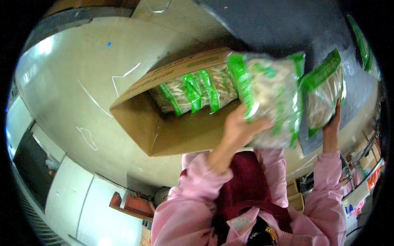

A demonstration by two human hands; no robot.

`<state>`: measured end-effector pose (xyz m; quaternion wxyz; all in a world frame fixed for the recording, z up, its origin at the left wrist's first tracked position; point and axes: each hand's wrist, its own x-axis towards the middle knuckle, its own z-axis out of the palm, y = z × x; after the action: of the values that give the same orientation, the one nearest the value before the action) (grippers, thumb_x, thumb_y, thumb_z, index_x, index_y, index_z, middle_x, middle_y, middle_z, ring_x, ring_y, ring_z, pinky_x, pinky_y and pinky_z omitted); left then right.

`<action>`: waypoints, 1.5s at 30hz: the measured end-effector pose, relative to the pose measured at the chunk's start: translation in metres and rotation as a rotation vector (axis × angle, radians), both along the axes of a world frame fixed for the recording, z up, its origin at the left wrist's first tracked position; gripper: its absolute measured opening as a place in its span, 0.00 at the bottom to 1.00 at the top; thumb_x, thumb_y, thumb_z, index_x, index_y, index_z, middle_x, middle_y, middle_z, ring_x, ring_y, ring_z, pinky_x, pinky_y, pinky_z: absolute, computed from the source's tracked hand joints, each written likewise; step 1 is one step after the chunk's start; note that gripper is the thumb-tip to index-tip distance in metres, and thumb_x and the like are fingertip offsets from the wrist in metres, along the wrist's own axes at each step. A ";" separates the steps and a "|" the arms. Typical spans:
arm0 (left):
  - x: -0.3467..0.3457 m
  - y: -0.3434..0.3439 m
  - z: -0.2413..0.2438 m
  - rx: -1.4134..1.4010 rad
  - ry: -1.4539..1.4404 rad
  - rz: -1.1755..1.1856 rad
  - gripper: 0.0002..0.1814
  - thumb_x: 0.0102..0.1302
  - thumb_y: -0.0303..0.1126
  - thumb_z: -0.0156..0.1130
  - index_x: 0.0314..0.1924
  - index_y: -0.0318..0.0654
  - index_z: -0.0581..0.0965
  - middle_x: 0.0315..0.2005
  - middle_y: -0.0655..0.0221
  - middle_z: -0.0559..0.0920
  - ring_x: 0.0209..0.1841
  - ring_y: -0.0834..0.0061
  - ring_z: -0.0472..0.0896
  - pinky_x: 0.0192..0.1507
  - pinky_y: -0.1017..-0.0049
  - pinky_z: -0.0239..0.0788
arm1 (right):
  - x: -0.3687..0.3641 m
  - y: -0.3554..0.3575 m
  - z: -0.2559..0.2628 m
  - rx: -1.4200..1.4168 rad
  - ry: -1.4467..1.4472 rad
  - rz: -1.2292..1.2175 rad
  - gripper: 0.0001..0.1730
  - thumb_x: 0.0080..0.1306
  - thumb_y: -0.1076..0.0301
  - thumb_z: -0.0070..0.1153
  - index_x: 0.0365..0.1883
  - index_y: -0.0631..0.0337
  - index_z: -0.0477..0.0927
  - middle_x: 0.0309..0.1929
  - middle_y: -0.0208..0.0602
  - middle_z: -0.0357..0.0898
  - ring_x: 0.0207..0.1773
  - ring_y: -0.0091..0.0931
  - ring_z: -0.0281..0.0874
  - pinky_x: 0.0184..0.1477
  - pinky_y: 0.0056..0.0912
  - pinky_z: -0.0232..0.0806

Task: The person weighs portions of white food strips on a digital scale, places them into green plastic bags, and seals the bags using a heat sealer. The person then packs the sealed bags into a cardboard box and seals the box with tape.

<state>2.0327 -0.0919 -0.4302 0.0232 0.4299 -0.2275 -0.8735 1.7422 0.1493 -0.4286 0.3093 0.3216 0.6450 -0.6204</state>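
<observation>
My left hand (240,129) grips a clear plastic bag with green bands (271,95), filled with pale pieces, near the right end of an open cardboard box (184,132). Inside the box, several similar green-banded bags (197,92) stand in a row along its far side. Farther right, my right hand (334,118) is against the lower right side of another such bag (326,92), its palm and most fingers hidden behind it. That bag is over a dark surface.
The box rests on a smooth greenish floor (77,92) with white strips of scrap lying about. A dark flat surface (277,24) spans the upper right, with a further green-edged bag (363,46) at the rim. A red object (138,206) stands at lower left.
</observation>
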 end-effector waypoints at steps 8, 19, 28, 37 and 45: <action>0.288 -0.127 -0.042 -0.833 -1.021 -0.684 0.31 0.61 0.31 0.76 0.60 0.31 0.71 0.46 0.62 0.86 0.45 0.67 0.85 0.47 0.66 0.79 | 0.200 -0.087 0.081 0.153 -0.151 0.647 0.49 0.48 0.62 0.71 0.69 0.64 0.68 0.50 0.34 0.79 0.50 0.27 0.80 0.52 0.35 0.73; 0.155 -0.055 -0.153 -0.355 -0.340 0.059 0.57 0.49 0.31 0.85 0.71 0.20 0.56 0.54 0.56 0.80 0.51 0.71 0.80 0.55 0.73 0.75 | 0.258 -0.186 -0.024 0.084 0.401 1.011 0.33 0.64 0.75 0.68 0.66 0.65 0.70 0.60 0.41 0.75 0.59 0.28 0.78 0.61 0.30 0.71; -0.001 -0.029 -0.101 -1.785 -0.905 -0.191 0.31 0.63 0.37 0.76 0.62 0.31 0.75 0.60 0.50 0.77 0.59 0.50 0.74 0.63 0.56 0.66 | 0.047 -0.013 -0.005 0.413 0.359 0.809 0.12 0.70 0.80 0.58 0.52 0.63 0.80 0.46 0.30 0.78 0.43 0.21 0.80 0.44 0.24 0.73; -0.324 0.008 -0.116 -1.983 -0.839 -0.719 0.39 0.69 0.66 0.57 0.72 0.53 0.69 0.79 0.57 0.56 0.80 0.44 0.50 0.74 0.32 0.38 | -0.311 0.079 -0.082 1.367 0.844 0.840 0.29 0.65 0.56 0.66 0.60 0.58 0.74 0.58 0.51 0.77 0.50 0.48 0.82 0.51 0.49 0.75; -0.339 0.014 -0.122 -2.013 -0.736 -0.709 0.42 0.67 0.68 0.58 0.73 0.53 0.67 0.79 0.54 0.55 0.80 0.43 0.48 0.74 0.31 0.35 | -0.476 0.087 -0.075 1.792 0.943 1.428 0.08 0.62 0.61 0.60 0.33 0.54 0.84 0.34 0.38 0.85 0.42 0.38 0.86 0.39 0.43 0.73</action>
<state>1.6933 -0.0777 -0.5518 0.0414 0.3582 -0.9301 -0.0701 1.2667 0.2365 -0.5036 -0.0131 -0.2585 0.9208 0.2918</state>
